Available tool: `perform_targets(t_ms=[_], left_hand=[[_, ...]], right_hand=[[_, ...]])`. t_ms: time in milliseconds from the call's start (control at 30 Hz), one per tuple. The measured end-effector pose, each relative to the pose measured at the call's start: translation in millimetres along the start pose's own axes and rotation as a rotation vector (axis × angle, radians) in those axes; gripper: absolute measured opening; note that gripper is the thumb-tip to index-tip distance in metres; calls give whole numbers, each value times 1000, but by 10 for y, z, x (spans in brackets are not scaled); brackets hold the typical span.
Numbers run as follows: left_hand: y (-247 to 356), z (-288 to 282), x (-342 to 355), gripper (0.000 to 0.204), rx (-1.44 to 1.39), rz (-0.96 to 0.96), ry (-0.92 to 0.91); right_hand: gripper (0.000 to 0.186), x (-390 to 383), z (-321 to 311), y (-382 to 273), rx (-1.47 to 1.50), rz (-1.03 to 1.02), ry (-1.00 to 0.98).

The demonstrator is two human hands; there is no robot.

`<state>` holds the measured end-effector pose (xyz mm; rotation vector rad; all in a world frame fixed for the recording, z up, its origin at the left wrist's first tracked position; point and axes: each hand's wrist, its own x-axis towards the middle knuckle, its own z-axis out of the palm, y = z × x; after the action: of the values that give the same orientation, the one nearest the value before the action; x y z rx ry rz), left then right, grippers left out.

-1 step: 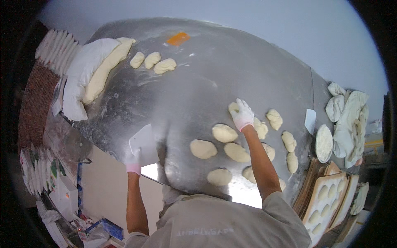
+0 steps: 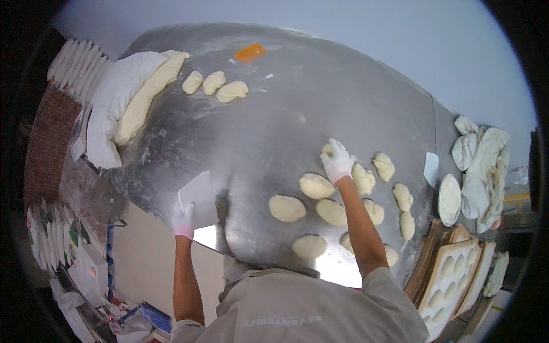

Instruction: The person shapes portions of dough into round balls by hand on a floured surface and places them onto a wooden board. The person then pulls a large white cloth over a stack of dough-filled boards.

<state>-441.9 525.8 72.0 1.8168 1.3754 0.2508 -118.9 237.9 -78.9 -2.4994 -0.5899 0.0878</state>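
My left hand (image 2: 183,220), in a white glove, is closed on a flat white dough scraper (image 2: 200,197) near the front edge of the metal table (image 2: 274,131). The scraper is held tilted over the surface. My gloved right hand (image 2: 338,161) curls over a dough piece (image 2: 327,150), most of which the fingers hide. Several pale dough pieces (image 2: 287,208) lie around my right forearm, some rounded, others rough and oblong. Three more lumps (image 2: 214,83) lie far left, next to a large dough mass (image 2: 140,112) partly covered by a white cloth (image 2: 106,123).
An orange scraper (image 2: 250,53) lies at the back. On the right are a white scraper (image 2: 431,168), a round container of flour (image 2: 449,199) and crumpled cloths (image 2: 486,166). Boards with shaped dough (image 2: 446,280) stand low at the right. Stacked white bags (image 2: 80,68) sit far left.
My right hand's fingers have drawn in over the dough piece. My left hand and scraper hold nearly the same place. The view has shifted slightly.
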Motion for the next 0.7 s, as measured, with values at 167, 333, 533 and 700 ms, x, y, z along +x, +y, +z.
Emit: perform_targets(t_ms=[167,333,533,700], left_hand=[[159,-367,1448,41,54,83,-219],[580,37,2720,38,-37,204,-190],[1201,1467,4017,37,13,524,-543],[1158,2444,4104,36,55,826,-858]], right_hand=[[60,259,845,-552,319,172,114],[63,948,1151,-911,410,226,30],[67,2198,1417,-1258,551,302,-106],[63,2766,1558,-1490,615,288,51]])
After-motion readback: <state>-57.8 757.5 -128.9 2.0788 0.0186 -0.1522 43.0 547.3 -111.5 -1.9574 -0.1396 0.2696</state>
